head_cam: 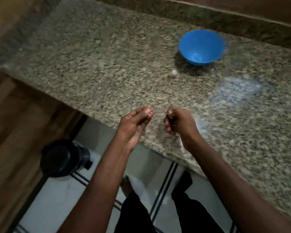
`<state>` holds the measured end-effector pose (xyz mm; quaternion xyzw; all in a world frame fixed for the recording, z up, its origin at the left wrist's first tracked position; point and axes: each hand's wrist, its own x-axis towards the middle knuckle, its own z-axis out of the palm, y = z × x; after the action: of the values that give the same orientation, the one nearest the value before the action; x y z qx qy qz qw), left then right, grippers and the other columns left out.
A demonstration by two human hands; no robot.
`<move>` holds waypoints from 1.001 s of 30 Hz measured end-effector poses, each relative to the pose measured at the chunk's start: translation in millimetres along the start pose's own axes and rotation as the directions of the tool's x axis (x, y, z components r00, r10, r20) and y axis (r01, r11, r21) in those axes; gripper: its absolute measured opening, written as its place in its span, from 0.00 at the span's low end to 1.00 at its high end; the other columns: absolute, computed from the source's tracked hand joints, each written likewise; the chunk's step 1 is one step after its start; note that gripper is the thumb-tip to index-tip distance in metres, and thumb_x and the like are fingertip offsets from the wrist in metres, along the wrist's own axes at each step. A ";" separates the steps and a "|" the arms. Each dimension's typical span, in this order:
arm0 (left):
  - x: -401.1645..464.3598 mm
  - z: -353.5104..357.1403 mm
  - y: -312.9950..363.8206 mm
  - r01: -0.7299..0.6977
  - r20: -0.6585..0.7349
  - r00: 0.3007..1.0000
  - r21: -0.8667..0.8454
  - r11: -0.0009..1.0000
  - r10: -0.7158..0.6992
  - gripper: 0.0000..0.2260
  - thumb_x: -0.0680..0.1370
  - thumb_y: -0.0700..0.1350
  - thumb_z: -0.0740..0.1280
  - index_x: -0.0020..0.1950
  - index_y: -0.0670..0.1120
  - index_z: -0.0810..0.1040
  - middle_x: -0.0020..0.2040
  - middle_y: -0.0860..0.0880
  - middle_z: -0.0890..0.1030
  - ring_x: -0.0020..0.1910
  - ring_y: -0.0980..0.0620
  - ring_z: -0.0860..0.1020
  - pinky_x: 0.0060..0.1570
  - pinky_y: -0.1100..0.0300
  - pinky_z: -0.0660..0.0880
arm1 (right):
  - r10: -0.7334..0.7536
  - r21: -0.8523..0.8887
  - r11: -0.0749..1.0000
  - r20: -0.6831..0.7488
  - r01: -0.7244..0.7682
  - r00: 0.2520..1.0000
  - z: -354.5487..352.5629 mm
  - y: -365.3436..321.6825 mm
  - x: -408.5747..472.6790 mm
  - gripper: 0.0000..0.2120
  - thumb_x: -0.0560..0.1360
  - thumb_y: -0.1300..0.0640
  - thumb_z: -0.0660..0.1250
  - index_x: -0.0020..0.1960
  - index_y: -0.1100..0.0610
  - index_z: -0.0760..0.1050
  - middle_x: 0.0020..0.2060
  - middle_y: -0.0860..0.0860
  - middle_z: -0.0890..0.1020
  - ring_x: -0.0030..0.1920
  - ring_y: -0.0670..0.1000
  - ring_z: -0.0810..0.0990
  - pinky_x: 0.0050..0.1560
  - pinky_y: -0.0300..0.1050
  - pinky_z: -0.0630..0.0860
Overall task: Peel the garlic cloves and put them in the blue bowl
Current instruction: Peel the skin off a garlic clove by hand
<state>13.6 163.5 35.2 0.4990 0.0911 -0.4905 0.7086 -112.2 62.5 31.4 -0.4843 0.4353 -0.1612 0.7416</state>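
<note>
Both hands hover over the near edge of the granite counter [94,61], close to each other but not touching. Left hand [134,125] has its fingers drawn together, thumb against the fingertips, as if pinching something; the frame is blurred and whether a garlic clove sits between them cannot be told. Right hand [178,121] is curled into a loose fist, and a small pale speck shows at the top of the curled fingers, too smeared to name, so what it holds, if anything, cannot be told. Farther back on the counter lies a small white garlic clove [173,73], just beside the near left side of the blue bowl [202,47] and apart from both hands. That bowl stands upright toward the back of the counter, near the raised granite backsplash [208,17]; a faint pale spot shows at its bottom, too blurred to identify. To the right of the bowl a bluish glare smears across the stone. Below the counter edge are a white tiled floor [60,204] with dark lines, a black round container [62,158] beside a wooden cabinet [12,115], and the person's dark trouser legs [191,216].
</note>
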 end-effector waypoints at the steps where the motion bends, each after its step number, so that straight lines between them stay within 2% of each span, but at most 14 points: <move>1: -5.5 -19.6 14.7 -0.023 -0.012 1.000 -0.033 0.999 0.023 0.05 0.78 0.29 0.66 0.48 0.35 0.82 0.40 0.44 0.86 0.38 0.53 0.85 0.42 0.66 0.81 | -0.004 -0.024 1.000 0.041 0.005 0.999 27.5 0.3 0.3 0.12 0.76 0.64 0.54 0.36 0.57 0.70 0.27 0.56 0.74 0.24 0.53 0.67 0.26 0.41 0.59; 4: -24.9 -82.4 59.4 -0.090 -0.041 0.995 -0.117 0.989 0.086 0.11 0.79 0.29 0.65 0.42 0.37 0.85 0.40 0.44 0.86 0.37 0.54 0.85 0.41 0.67 0.81 | -0.021 -0.114 0.993 0.155 0.039 0.988 113.3 5.4 -5.5 0.09 0.74 0.59 0.56 0.36 0.56 0.69 0.26 0.54 0.74 0.24 0.52 0.67 0.26 0.39 0.59; 7: -45.5 -165.4 110.0 -0.170 -0.081 0.984 -0.174 0.970 0.158 0.16 0.78 0.29 0.64 0.38 0.40 0.87 0.40 0.44 0.86 0.38 0.54 0.85 0.41 0.67 0.81 | -0.050 -0.229 0.967 0.259 0.111 0.965 213.4 23.7 -15.1 0.14 0.78 0.54 0.58 0.37 0.58 0.72 0.27 0.55 0.75 0.25 0.52 0.70 0.25 0.40 0.63; 10: -64.4 -269.9 159.9 -0.236 -0.174 0.964 -0.224 0.946 0.199 0.13 0.80 0.28 0.62 0.43 0.37 0.84 0.39 0.44 0.86 0.38 0.54 0.85 0.41 0.66 0.81 | -0.012 -0.305 0.945 0.337 0.121 0.941 325.1 58.6 -24.0 0.15 0.83 0.58 0.58 0.41 0.61 0.74 0.27 0.53 0.74 0.25 0.48 0.69 0.25 0.39 0.64; 14: -82.0 -395.5 202.7 -0.294 -0.276 0.936 -0.275 0.915 0.218 0.15 0.80 0.27 0.62 0.40 0.37 0.86 0.39 0.43 0.86 0.38 0.53 0.86 0.40 0.66 0.81 | 0.066 -0.383 0.916 0.433 0.117 0.899 450.3 108.7 -25.0 0.13 0.83 0.60 0.59 0.40 0.59 0.73 0.30 0.56 0.74 0.27 0.50 0.68 0.27 0.39 0.63; 16: -86.8 -448.7 216.5 -0.314 -0.325 0.921 -0.294 0.903 0.214 0.12 0.80 0.28 0.63 0.44 0.37 0.84 0.41 0.43 0.86 0.39 0.53 0.86 0.41 0.66 0.81 | 0.105 -0.431 0.894 0.463 0.120 0.880 500.4 134.0 -23.6 0.13 0.82 0.61 0.59 0.39 0.59 0.74 0.31 0.58 0.75 0.28 0.52 0.69 0.27 0.40 0.64; 21: -81.2 -547.1 239.0 -0.358 -0.403 0.890 -0.323 0.876 0.215 0.19 0.81 0.29 0.63 0.38 0.41 0.88 0.42 0.44 0.87 0.42 0.54 0.87 0.42 0.66 0.81 | 0.216 -0.531 0.842 0.498 0.098 0.840 588.0 182.6 -14.5 0.14 0.81 0.62 0.60 0.37 0.58 0.73 0.29 0.57 0.74 0.26 0.50 0.69 0.25 0.40 0.64; 26: -64.2 -617.0 245.7 -0.351 -0.463 0.874 -0.386 0.853 0.150 0.08 0.79 0.29 0.66 0.50 0.36 0.84 0.46 0.42 0.87 0.46 0.51 0.87 0.44 0.65 0.81 | 0.330 -0.612 0.791 0.451 0.017 0.829 640.0 221.1 3.4 0.14 0.82 0.59 0.61 0.38 0.58 0.74 0.28 0.53 0.76 0.25 0.48 0.70 0.26 0.40 0.65; 30: -38.6 -666.0 239.9 -0.335 -0.501 0.861 -0.426 0.840 0.090 0.07 0.79 0.29 0.66 0.52 0.36 0.83 0.47 0.42 0.87 0.46 0.51 0.87 0.45 0.64 0.82 | 0.395 -0.659 0.750 0.381 -0.054 0.836 669.6 255.8 30.2 0.12 0.81 0.58 0.63 0.39 0.59 0.77 0.29 0.54 0.77 0.26 0.49 0.71 0.26 0.39 0.66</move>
<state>422.8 722.4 -115.8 0.4078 0.3228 -0.2325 0.8218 395.1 552.0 -101.3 -0.6681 0.3142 0.2161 0.6390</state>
